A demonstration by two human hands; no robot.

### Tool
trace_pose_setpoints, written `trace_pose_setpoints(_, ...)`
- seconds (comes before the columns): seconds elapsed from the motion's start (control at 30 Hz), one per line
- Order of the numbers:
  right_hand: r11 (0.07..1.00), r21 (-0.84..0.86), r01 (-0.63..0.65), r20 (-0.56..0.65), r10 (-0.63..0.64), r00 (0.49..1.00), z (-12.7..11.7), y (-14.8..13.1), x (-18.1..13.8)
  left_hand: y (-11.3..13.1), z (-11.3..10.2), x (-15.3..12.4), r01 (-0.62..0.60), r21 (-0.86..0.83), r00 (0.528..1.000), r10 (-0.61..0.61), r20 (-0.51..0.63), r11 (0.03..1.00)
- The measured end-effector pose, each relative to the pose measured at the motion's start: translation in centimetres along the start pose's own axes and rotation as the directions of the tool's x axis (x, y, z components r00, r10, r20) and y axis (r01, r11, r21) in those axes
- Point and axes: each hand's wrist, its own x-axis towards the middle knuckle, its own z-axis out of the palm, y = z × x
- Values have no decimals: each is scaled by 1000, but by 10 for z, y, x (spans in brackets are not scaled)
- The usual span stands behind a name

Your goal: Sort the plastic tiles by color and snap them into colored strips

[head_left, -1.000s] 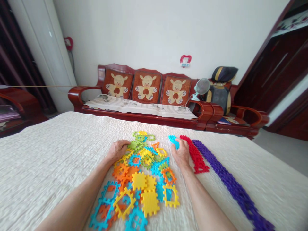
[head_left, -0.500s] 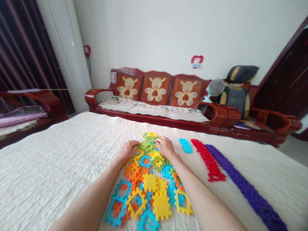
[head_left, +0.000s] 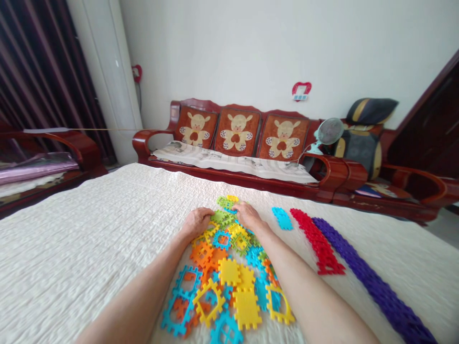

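A spread of toothed plastic building tiles lies on the white quilted cover between my arms. My left hand (head_left: pixel 199 221) has its fingers curled in at the left edge of a green tile (head_left: pixel 221 217). Opposite it, my right hand (head_left: pixel 247 215) is closed, its fingertips at a blue tile (head_left: pixel 230 210) that is partly hidden. Just beyond are a green window tile (head_left: pixel 224 202) and a small yellow tile (head_left: pixel 233 198). Nearer me lie orange tiles (head_left: pixel 201 253), solid yellow tiles (head_left: pixel 247 308) and blue frame tiles (head_left: pixel 178 313), many overlapping.
To the right, a short blue tile group (head_left: pixel 282 218), a red row (head_left: pixel 317 242) and a long purple row (head_left: pixel 369 274) rest on the quilted cover (head_left: pixel 107 229). Beyond stands a wooden sofa (head_left: pixel 229 173) with bear cushions, and a small fan (head_left: pixel 330 131).
The whole view has shifted slightly, so everything sits a little further right. Both hands stay at the far tiles, and more of the blue tile shows by my right fingertips.
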Motion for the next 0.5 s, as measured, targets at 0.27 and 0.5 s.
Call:
trace_pose_setpoints(0.27, 997, 20, 68, 34, -69, 997, -8, 7, 1, -2, 1, 0, -19, -5, 1000, 19, 2, 1000)
trace_pose_setpoints(0.5, 922, 366, 127, -217, -48, 975, -21, 6, -20, -1, 0, 0, -10, 10, 1000, 10, 14, 1000)
